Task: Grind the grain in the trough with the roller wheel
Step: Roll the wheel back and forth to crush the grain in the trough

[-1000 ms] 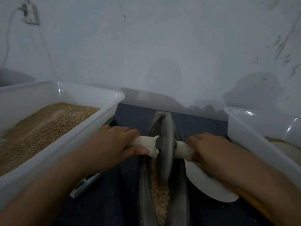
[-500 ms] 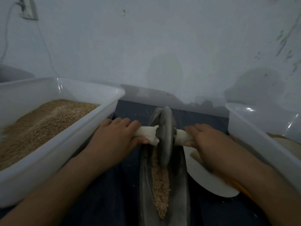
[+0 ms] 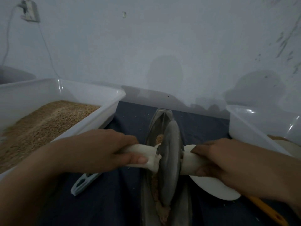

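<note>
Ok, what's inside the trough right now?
Crushed grain lies along the trough, with a little more at beyond the roller wheel. The wheel stands in the channel and hides whatever is directly beneath it.

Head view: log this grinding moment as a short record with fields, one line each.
tool: roller wheel, upright in the trough
left hand: grips the white handle on the wheel's left side
right hand: grips the handle on the wheel's right side
grain in trough: a narrow line along the groove, visible before and behind the wheel
left bin: white, holding whole grain
right bin: white, contents mostly out of frame
on the dark cloth: a white scoop right of the trough, a grey clip left of it
</note>
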Motion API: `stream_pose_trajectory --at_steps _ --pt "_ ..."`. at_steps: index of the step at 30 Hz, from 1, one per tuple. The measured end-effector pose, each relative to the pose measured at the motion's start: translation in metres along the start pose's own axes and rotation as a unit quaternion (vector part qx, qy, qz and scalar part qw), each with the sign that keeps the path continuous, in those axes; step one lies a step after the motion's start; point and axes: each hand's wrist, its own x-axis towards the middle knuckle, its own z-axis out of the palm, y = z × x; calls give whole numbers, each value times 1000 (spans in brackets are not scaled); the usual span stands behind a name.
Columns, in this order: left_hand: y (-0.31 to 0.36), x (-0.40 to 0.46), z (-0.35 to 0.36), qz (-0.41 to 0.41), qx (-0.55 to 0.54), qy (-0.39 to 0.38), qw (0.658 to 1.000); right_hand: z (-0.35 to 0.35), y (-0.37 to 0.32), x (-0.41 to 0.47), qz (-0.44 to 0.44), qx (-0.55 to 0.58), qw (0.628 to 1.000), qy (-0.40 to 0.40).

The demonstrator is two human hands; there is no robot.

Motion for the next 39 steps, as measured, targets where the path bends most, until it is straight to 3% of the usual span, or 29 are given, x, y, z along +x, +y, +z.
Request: stream_pose_trajectory --at_steps 2,4,7,9,13,16,20,24,28,31,35,39 --pt "-1 8 5 -28 18 17 999 8 3 5 15 0 999 36" --pt "-4 20 17 -41 91 80 992 18 5 16 49 -14 996 79" --pt "-9 36 39 -77 209 201 954 32 10 32 83 -20 987 134" --pt "-9 41 45 -93 225 221 944 36 15 38 88 -28 984 155" --pt "-12 35 36 -46 192 191 961 32 16 36 63 -28 990 127" --pt "-7 18 15 -15 62 76 995 22 10 19 23 -32 995 91" --pt "-3 4 0 -13 -44 -15 999 3 3 0 -12 9 999 34" --pt "-2 14 7 -51 -9 17 999 14 5 11 28 -9 997 74" --pt "-6 34 33 -90 149 182 968 28 16 33 75 27 988 130" --pt "-9 41 45 -93 170 246 950 36 20 41 93 26 983 155" --pt "-11 37 38 -63 156 223 960 31 19 36 61 0 991 120" --pt "-7 19 11 -35 2 57 998 12 8 17 23 -12 997 66"
